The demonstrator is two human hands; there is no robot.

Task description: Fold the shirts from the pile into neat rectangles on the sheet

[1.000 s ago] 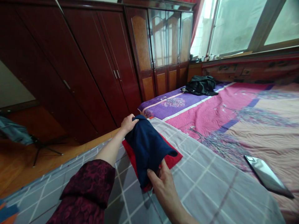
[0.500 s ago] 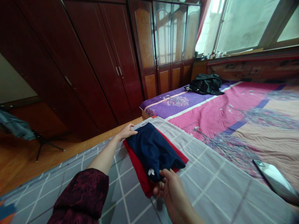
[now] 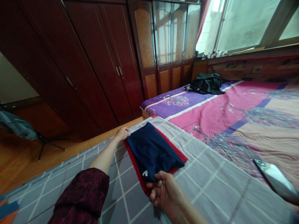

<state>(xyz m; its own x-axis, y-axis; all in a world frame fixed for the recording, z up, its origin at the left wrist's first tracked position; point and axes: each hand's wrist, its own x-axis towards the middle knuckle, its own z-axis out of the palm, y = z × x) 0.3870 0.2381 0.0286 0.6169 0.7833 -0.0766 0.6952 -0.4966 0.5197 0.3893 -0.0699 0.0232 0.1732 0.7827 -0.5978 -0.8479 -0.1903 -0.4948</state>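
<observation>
A folded navy blue garment (image 3: 151,149) with a small white mark lies on a folded red cloth (image 3: 142,184), whose edges show along both sides. Beneath them spreads a grey cloth with white grid lines (image 3: 201,174). At the far left corner of the navy garment, my left hand (image 3: 122,133) pinches the fabric between thumb and fingers. My right hand (image 3: 165,188) grips the near edge beside the white mark, thumb on top and the other fingers curled.
To the right, a bed with a purple and pink quilt (image 3: 233,109) carries a heap of black clothing (image 3: 206,84). A phone (image 3: 275,179) lies at the right. Dark red wardrobes (image 3: 109,62) line the back. Grey-blue fabric (image 3: 16,124) hangs by a black stand at left.
The navy garment's near edge and its white mark have shifted left, and its surface is smoother. My left hand has moved slightly left, to the garment's corner; my right hand has also shifted slightly left.
</observation>
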